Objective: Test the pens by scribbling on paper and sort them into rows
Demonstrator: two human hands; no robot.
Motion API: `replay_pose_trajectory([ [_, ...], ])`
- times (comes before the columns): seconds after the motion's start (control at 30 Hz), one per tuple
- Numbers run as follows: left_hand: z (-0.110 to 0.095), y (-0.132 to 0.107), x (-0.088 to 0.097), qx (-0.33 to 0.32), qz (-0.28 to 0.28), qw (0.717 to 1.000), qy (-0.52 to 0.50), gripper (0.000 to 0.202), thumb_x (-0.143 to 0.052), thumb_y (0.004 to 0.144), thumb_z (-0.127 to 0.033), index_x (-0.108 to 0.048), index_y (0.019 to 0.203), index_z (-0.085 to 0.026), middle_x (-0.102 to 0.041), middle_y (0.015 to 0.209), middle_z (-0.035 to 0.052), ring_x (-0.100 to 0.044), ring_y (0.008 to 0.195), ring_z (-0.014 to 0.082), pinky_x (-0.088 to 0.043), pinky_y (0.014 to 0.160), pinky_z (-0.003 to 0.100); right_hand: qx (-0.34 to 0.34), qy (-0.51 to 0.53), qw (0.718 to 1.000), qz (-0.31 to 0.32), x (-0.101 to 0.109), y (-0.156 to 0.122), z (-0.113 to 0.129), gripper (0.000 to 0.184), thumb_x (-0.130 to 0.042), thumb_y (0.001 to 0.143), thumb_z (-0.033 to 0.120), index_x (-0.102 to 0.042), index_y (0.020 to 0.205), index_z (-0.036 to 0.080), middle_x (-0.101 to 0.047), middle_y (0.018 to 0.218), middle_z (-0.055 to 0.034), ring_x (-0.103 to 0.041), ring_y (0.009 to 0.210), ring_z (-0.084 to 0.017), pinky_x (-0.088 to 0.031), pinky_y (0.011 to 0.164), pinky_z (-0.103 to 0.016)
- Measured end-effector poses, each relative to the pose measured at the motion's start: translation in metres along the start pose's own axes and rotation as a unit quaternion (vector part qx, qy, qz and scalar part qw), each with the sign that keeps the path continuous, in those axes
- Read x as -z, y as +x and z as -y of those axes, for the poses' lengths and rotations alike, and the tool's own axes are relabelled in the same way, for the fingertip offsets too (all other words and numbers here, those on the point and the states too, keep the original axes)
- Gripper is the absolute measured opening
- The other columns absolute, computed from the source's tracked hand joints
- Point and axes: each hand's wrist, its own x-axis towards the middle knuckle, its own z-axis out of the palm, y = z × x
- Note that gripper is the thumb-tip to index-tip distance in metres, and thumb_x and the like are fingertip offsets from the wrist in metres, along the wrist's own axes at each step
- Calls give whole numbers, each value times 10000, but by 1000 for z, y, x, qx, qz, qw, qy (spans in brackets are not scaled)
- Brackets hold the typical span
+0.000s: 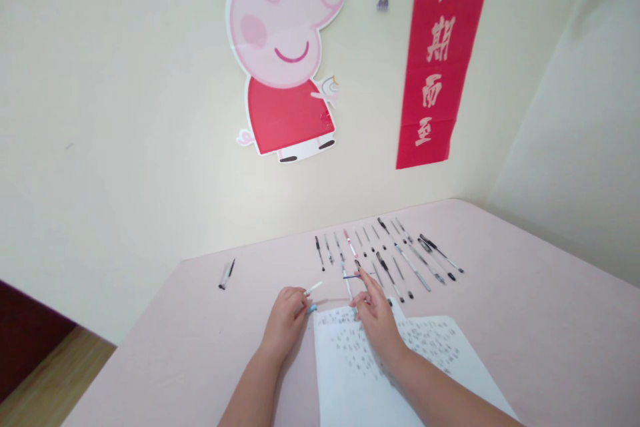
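My left hand point(289, 315) is closed around a pale, white pen barrel point(314, 288), whose end sticks out past the fingers. A small light-blue piece point(313, 308), like a cap, shows just under those fingers. My right hand point(374, 312) reaches over the top of the written sheets point(345, 373), its fingertips on a thin dark-blue pen refill point(351, 276). Below that refill, a white and light-blue pen point(347, 283) lies partly hidden by the right fingers. Whether the right thumb also touches this pen, I cannot tell.
Several pens and refills lie in rough rows beyond my right hand, among them a pink pen point(351, 243) and a black-capped pen point(390, 275). Two short pen parts point(227, 274) lie at the left. The pink tabletop point(200, 347) meets a wall with a cartoon pig cutout point(290, 113).
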Motion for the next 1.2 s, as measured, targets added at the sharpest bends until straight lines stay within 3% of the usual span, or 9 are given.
replay_pose_trajectory([
  [0.7,1,0,2,-30,-11,999,11,119,-502,818,-180,-566,724,-212,-626,861,48,-544,949,205,-423,823,349,-9,-8,1000,-5,1,2,-4,583,-453,786,181,-390,1359,268,-493,1230,-86,-565,694,-121,-477,556,-257],
  [0.87,2,-1,2,-49,-15,999,13,176,-438,826,-114,-571,756,-206,-624,880,55,-539,951,198,-426,818,344,-22,-6,1000,-10,1,2,-5,585,-456,780,184,-395,1359,247,-526,1188,-83,-563,680,-119,-473,543,-246],
  [1.1,0,-2,7,-67,-25,997,42,222,-403,836,-90,-567,730,-194,-643,923,69,-533,912,204,-420,779,354,25,-28,999,-14,1,2,-3,538,-463,778,170,-459,1311,242,-516,1204,-87,-569,706,-117,-495,588,-252],
  [1.2,-3,-2,7,-69,-21,996,49,220,-407,847,-99,-567,730,-195,-647,928,65,-531,902,200,-419,773,348,52,-61,997,15,0,-1,-1,510,-453,778,135,-500,1275,243,-507,1214,-90,-569,725,-114,-483,576,-229],
])
